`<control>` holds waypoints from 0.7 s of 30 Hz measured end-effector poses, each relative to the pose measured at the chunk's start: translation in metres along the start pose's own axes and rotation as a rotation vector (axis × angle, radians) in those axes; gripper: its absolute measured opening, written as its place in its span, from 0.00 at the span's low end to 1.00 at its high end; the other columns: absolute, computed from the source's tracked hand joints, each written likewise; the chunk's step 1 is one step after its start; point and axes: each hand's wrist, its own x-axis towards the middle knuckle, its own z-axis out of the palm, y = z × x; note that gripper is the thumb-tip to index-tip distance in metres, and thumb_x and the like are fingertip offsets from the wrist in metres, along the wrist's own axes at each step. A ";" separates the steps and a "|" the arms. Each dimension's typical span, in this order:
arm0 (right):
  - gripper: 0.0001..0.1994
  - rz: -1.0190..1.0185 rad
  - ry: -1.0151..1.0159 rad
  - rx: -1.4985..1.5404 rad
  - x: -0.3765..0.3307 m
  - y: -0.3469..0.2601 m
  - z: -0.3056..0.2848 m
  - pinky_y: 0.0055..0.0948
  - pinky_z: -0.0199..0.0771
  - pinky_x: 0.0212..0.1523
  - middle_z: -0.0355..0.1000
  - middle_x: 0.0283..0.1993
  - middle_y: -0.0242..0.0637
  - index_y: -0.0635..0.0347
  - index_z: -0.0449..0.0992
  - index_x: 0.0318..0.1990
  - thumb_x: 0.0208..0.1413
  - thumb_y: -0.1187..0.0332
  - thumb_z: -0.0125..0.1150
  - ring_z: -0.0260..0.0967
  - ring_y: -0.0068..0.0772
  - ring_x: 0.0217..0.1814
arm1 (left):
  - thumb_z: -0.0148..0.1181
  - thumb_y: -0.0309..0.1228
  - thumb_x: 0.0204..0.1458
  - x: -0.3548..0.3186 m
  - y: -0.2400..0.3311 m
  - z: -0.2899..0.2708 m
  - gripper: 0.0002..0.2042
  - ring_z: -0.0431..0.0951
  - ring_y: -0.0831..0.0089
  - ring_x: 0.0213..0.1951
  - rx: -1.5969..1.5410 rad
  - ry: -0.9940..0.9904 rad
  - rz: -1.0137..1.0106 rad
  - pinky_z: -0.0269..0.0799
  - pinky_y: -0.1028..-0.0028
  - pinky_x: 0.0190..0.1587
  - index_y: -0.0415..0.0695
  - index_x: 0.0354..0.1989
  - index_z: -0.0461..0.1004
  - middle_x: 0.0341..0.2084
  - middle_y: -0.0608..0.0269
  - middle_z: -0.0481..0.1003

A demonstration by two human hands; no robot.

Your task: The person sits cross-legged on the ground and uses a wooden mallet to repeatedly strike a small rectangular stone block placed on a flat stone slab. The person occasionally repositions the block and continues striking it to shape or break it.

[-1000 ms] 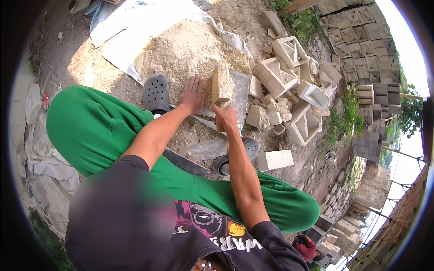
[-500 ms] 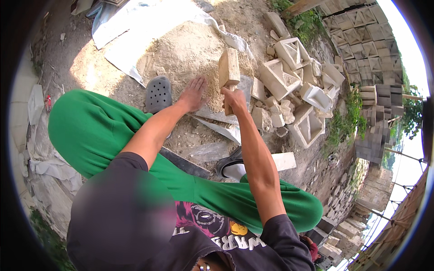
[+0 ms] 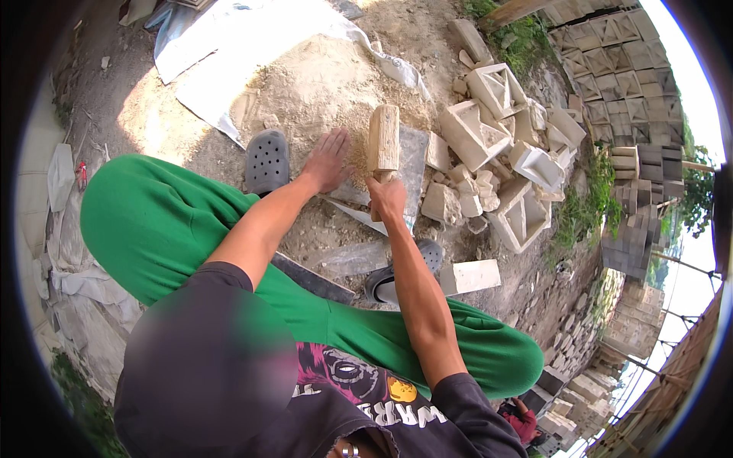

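Note:
My right hand point(image 3: 387, 198) is closed round the handle of a wooden mallet point(image 3: 384, 139), whose blocky head points away from me. The mallet head is over the right part of a heap of pale crushed grit point(image 3: 356, 153), beside a flat grey slab point(image 3: 412, 156). My left hand point(image 3: 328, 159) lies with fingers stretched out at the left edge of the grit, palm down. It holds nothing. Whether the mallet head touches the grit or slab cannot be made out.
Broken pale hollow blocks point(image 3: 475, 133) are piled to the right. A white sheet point(image 3: 229, 46) covers ground at the far left. My grey clogs point(image 3: 268, 160) flank the work spot, near a dark flat board point(image 3: 313, 280) and a pale block point(image 3: 470, 277). Another person point(image 3: 521, 421) is at lower right.
My right hand and the mallet have come down and nearer to me, and the mallet head has tilted. My left hand has stayed in place.

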 end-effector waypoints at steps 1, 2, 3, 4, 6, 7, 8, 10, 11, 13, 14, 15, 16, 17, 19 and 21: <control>0.20 0.050 -0.057 0.012 0.000 -0.001 0.000 0.37 0.77 0.24 0.75 0.21 0.46 0.74 0.77 0.26 0.46 0.58 0.66 0.78 0.38 0.21 | 0.40 0.54 0.65 -0.002 0.000 0.007 0.40 0.35 0.61 0.77 -0.027 0.002 -0.008 0.28 0.63 0.76 0.35 0.74 0.41 0.76 0.51 0.40; 0.20 0.101 -0.114 0.024 0.000 0.002 -0.003 0.37 0.77 0.24 0.75 0.21 0.46 0.74 0.77 0.26 0.46 0.58 0.66 0.78 0.38 0.21 | 0.40 0.54 0.65 -0.003 0.001 0.009 0.40 0.35 0.61 0.77 -0.055 0.002 -0.014 0.28 0.63 0.76 0.35 0.74 0.41 0.76 0.52 0.40; 0.20 0.153 -0.172 0.036 -0.001 0.004 -0.004 0.37 0.77 0.24 0.75 0.21 0.46 0.74 0.77 0.26 0.46 0.58 0.66 0.78 0.38 0.21 | 0.41 0.53 0.65 -0.003 0.000 0.011 0.39 0.37 0.59 0.76 -0.054 0.042 0.000 0.30 0.62 0.76 0.34 0.74 0.42 0.75 0.50 0.42; 0.21 0.125 -0.128 0.012 -0.003 0.005 -0.003 0.39 0.77 0.29 0.77 0.24 0.49 0.73 0.79 0.29 0.45 0.57 0.66 0.78 0.43 0.25 | 0.42 0.53 0.64 -0.004 -0.002 0.012 0.39 0.39 0.58 0.76 -0.052 0.083 0.013 0.32 0.62 0.76 0.33 0.73 0.44 0.75 0.48 0.44; 0.23 0.070 -0.020 -0.030 -0.008 0.004 -0.001 0.43 0.77 0.40 0.79 0.30 0.54 0.70 0.81 0.35 0.43 0.53 0.66 0.80 0.54 0.34 | 0.44 0.51 0.64 0.000 0.000 0.008 0.38 0.41 0.55 0.76 -0.059 0.125 0.035 0.34 0.60 0.76 0.32 0.72 0.47 0.74 0.46 0.46; 0.23 0.060 -0.019 0.019 -0.007 0.012 0.003 0.42 0.77 0.38 0.79 0.29 0.54 0.70 0.81 0.35 0.44 0.54 0.65 0.80 0.51 0.34 | 0.44 0.51 0.64 0.000 0.003 0.006 0.38 0.41 0.55 0.75 -0.069 0.124 0.034 0.34 0.60 0.76 0.32 0.72 0.47 0.74 0.46 0.46; 0.21 0.068 -0.062 0.010 -0.007 0.008 0.000 0.40 0.77 0.33 0.78 0.26 0.50 0.70 0.81 0.33 0.44 0.55 0.65 0.79 0.46 0.29 | 0.45 0.50 0.64 -0.003 0.004 0.008 0.38 0.41 0.55 0.75 -0.079 0.115 0.024 0.35 0.60 0.76 0.32 0.72 0.47 0.74 0.45 0.46; 0.17 0.080 -0.149 -0.009 -0.008 -0.008 -0.012 0.36 0.77 0.23 0.75 0.20 0.43 0.69 0.79 0.28 0.46 0.59 0.65 0.77 0.37 0.21 | 0.46 0.49 0.64 -0.007 -0.001 0.013 0.37 0.42 0.55 0.75 -0.096 0.134 0.023 0.35 0.59 0.76 0.32 0.72 0.48 0.73 0.44 0.47; 0.18 -0.015 -0.043 0.069 -0.011 -0.007 -0.008 0.35 0.77 0.23 0.76 0.21 0.44 0.73 0.78 0.26 0.46 0.60 0.65 0.78 0.37 0.21 | 0.46 0.48 0.64 -0.006 -0.001 0.015 0.37 0.42 0.54 0.75 -0.104 0.148 0.034 0.36 0.59 0.76 0.31 0.72 0.48 0.73 0.44 0.47; 0.19 0.090 -0.156 -0.019 -0.002 -0.008 -0.012 0.38 0.79 0.30 0.77 0.23 0.49 0.74 0.78 0.27 0.43 0.59 0.65 0.79 0.43 0.25 | 0.47 0.47 0.64 -0.002 0.000 0.019 0.36 0.43 0.53 0.75 -0.105 0.228 0.072 0.37 0.57 0.75 0.31 0.71 0.50 0.72 0.43 0.49; 0.20 0.149 -0.219 -0.061 0.003 -0.006 -0.013 0.40 0.79 0.34 0.77 0.24 0.51 0.74 0.78 0.27 0.42 0.58 0.65 0.80 0.45 0.27 | 0.47 0.46 0.64 -0.003 0.002 0.024 0.36 0.44 0.52 0.75 -0.106 0.259 0.089 0.38 0.57 0.75 0.30 0.71 0.50 0.72 0.43 0.49; 0.20 0.245 -0.317 0.001 -0.004 -0.040 -0.030 0.39 0.79 0.29 0.77 0.23 0.52 0.76 0.77 0.26 0.42 0.59 0.66 0.80 0.44 0.26 | 0.45 0.47 0.64 -0.008 -0.001 0.032 0.35 0.44 0.53 0.75 -0.078 0.237 0.051 0.37 0.57 0.75 0.31 0.71 0.50 0.73 0.43 0.49; 0.19 0.213 -0.296 0.018 -0.003 -0.054 -0.041 0.37 0.78 0.27 0.76 0.23 0.53 0.77 0.77 0.25 0.43 0.61 0.66 0.79 0.43 0.24 | 0.44 0.47 0.65 -0.009 0.000 0.033 0.35 0.43 0.53 0.75 -0.047 0.216 0.042 0.36 0.58 0.75 0.31 0.71 0.50 0.73 0.44 0.48; 0.19 0.150 -0.246 0.005 0.004 -0.055 -0.046 0.38 0.78 0.28 0.76 0.23 0.52 0.75 0.77 0.26 0.43 0.61 0.66 0.79 0.42 0.24 | 0.42 0.48 0.66 -0.005 -0.001 0.031 0.35 0.43 0.54 0.75 -0.012 0.203 0.041 0.35 0.58 0.76 0.32 0.71 0.50 0.73 0.45 0.48; 0.18 0.027 -0.127 0.067 0.003 -0.052 -0.047 0.39 0.77 0.30 0.77 0.23 0.49 0.72 0.78 0.28 0.43 0.60 0.66 0.79 0.42 0.25 | 0.43 0.47 0.65 -0.008 0.000 0.029 0.34 0.44 0.53 0.75 -0.064 0.247 0.058 0.36 0.58 0.75 0.31 0.71 0.50 0.73 0.44 0.49; 0.17 -0.109 0.006 0.204 -0.004 -0.048 -0.039 0.40 0.77 0.31 0.77 0.24 0.48 0.69 0.80 0.30 0.43 0.59 0.66 0.78 0.42 0.26 | 0.43 0.46 0.65 -0.010 -0.001 0.034 0.34 0.45 0.53 0.75 -0.080 0.282 0.056 0.37 0.58 0.75 0.31 0.71 0.50 0.73 0.44 0.49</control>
